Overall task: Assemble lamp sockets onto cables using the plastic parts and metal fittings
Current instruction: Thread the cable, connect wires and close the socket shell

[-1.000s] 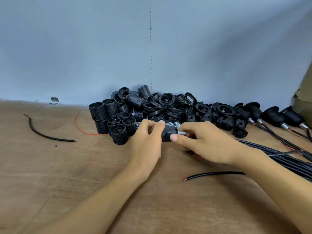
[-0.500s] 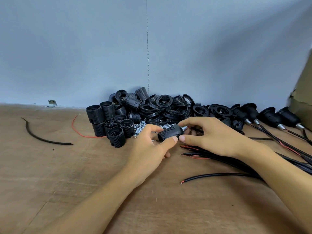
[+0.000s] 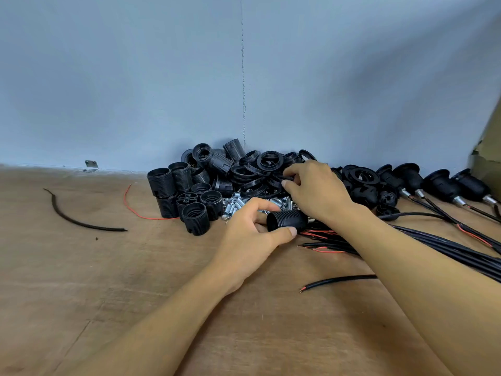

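My right hand point(image 3: 317, 191) covers ring pile point(image 3: 260, 169) middle, socket point(image 3: 287, 219) tip; its grasp unclear. Cables point(image 3: 461, 253), cardboard point(image 3: 488, 158) cut off right edge.

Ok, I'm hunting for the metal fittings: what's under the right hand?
The right hand pinches one of the black rings; silver fittings show beside it; whatever lies beneath its palm is covered.

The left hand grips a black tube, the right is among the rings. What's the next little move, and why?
Probably the right hand lifts the black plastic ring it pinches out of the pile and brings it to the black threaded plastic socket barrel in the left hand, whose thread looks bare.
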Demonstrator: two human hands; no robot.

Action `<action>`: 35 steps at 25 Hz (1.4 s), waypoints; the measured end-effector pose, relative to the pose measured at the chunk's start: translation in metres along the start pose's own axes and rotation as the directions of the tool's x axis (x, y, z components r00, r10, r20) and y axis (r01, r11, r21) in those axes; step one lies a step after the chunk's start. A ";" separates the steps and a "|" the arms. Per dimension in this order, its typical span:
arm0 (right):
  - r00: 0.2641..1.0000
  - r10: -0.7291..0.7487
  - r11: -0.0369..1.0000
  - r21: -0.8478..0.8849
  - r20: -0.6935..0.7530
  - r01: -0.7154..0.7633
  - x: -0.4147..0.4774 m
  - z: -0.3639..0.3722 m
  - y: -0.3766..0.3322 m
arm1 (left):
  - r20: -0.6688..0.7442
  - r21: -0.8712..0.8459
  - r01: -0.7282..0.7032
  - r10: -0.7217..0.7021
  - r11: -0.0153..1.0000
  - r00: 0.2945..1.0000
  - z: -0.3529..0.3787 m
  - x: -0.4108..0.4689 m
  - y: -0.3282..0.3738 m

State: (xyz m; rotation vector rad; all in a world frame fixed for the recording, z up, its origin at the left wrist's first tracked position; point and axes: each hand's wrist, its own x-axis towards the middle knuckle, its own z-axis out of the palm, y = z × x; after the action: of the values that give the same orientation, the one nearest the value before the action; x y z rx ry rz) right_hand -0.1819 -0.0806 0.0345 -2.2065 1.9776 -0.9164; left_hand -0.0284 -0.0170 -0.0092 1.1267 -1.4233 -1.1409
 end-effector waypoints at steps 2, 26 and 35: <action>1.000 0.025 0.999 -0.038 0.007 -0.025 0.003 0.002 0.000 | 0.006 -0.029 -0.006 0.006 1.000 1.000 -0.001 0.000 0.000; 0.997 -0.063 0.893 0.448 0.048 0.035 -0.066 -0.021 0.010 | 0.046 -0.174 -0.084 0.093 0.981 0.995 -0.009 -0.002 0.001; 0.869 -0.352 0.935 0.169 0.348 0.311 -0.061 -0.036 0.024 | -0.149 -0.166 -0.037 0.012 0.985 0.989 -0.008 0.000 -0.002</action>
State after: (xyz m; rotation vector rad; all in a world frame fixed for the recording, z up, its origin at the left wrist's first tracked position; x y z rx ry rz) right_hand -0.2204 -0.0171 0.0300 -2.4758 1.3775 -0.5455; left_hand -0.0202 -0.0185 -0.0099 1.0484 -1.2009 -1.1148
